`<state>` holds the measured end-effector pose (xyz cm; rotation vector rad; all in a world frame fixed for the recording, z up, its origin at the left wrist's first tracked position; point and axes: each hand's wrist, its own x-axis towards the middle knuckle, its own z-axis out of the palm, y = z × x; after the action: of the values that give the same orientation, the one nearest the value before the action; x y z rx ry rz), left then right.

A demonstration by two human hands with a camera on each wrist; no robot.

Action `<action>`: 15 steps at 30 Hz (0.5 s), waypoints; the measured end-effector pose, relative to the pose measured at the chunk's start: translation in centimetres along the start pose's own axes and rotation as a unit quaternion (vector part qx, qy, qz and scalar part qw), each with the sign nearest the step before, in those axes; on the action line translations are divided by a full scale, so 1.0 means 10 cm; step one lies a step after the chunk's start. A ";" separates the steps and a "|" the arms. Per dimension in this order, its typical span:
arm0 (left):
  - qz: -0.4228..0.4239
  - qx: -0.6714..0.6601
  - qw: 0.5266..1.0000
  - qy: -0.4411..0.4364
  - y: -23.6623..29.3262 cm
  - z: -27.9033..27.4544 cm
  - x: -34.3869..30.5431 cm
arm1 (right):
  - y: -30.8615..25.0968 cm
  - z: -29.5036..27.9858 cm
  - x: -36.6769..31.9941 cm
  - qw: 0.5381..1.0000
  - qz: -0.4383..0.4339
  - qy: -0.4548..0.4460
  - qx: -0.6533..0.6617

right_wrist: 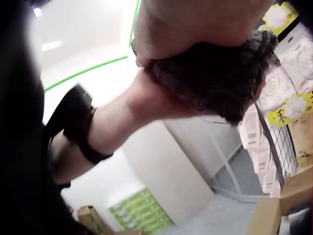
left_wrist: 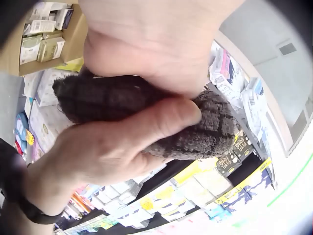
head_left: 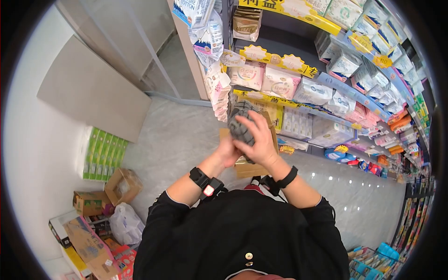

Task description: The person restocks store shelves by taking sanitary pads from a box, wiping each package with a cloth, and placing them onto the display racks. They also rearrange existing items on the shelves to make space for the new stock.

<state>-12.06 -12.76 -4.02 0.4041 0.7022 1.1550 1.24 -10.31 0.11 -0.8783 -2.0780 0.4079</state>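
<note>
Black shirt (head_left: 247, 224) foremost; gray cloth (head_left: 239, 125) in a two-handed hold

Far left, cardboard boxes (head_left: 91, 245) are heaped on the floor (head_left: 161, 126), apparently placed at the room's edge to be out of the way. Behind them, green boxes (head_left: 105, 154) stand stacked by the white wall (head_left: 42, 154); their matching shape presumably steadies the stack. A plastic bag (head_left: 127, 224) slumps beside the heap.

Centre: the left hand (head_left: 227, 153) grips the lower end of the cloth, its fingertips mostly hidden. This fluffy cloth is above an open carton (head_left: 252, 171), apparently supported by the hands alone. The right hand (head_left: 261, 142) holds its other side, thumb laid across it; such soft, bulky material probably calls for support from two sides. Neither grip is wide: both close on the cloth.

Right: packs (head_left: 280, 84) sit in rows on the shelves (head_left: 284, 44), likely grouped to match the yellow price strips (head_left: 275, 60).
</note>
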 end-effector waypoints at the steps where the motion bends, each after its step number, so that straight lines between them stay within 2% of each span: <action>1: -0.035 0.017 0.999 -0.009 0.03 -0.01 -0.04 | -0.01 -0.05 0.04 0.999 0.039 -0.007 0.030; 2: -0.072 0.034 0.997 -0.019 0.04 -0.03 -0.06 | 0.01 -0.09 0.05 0.997 0.066 0.001 0.038; 3: -0.094 0.027 0.991 -0.087 0.07 -0.10 -0.05 | 0.06 -0.07 0.05 0.985 0.124 0.039 0.116; 4: -0.101 0.024 0.990 -0.094 0.07 -0.12 -0.08 | 0.14 -0.05 0.02 0.962 0.180 0.078 0.192; 5: -0.061 0.036 0.979 -0.189 0.07 -0.12 -0.11 | 0.25 -0.04 -0.04 0.894 0.308 0.053 0.320; 6: -0.018 0.047 0.958 -0.282 0.07 -0.12 -0.12 | 0.26 -0.05 -0.05 0.802 0.394 0.074 0.443; 7: -0.021 0.043 0.956 -0.290 0.08 -0.12 -0.11 | 0.25 -0.05 -0.09 0.764 0.437 0.086 0.468; 8: 0.049 0.216 0.941 -0.255 0.07 -0.07 -0.06 | 0.22 -0.09 -0.13 0.726 0.475 0.099 0.487; 9: 0.123 0.384 0.893 -0.200 0.10 -0.04 -0.05 | 0.20 -0.03 -0.15 0.743 0.448 0.108 0.486; 10: 0.193 0.539 0.809 -0.131 0.13 -0.01 -0.05 | 0.19 -0.02 -0.18 0.736 0.456 0.104 0.489; 11: 0.220 0.582 0.776 -0.103 0.18 0.03 -0.07 | 0.18 -0.02 -0.19 0.735 0.458 0.087 0.493; 12: 0.226 0.587 0.772 -0.095 0.22 0.08 -0.10 | 0.16 -0.04 -0.17 0.733 0.459 0.069 0.498; 14: 0.222 0.493 0.836 -0.093 0.23 0.17 -0.21 | 0.11 -0.11 -0.15 0.735 0.454 0.049 0.501; 15: 0.227 0.465 0.850 -0.092 0.24 0.26 -0.27 | 0.10 -0.16 -0.14 0.736 0.458 0.036 0.498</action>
<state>-12.53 -14.17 0.18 1.5550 1.0016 1.1205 3.59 -10.61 -0.28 -1.0872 -0.8785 1.7614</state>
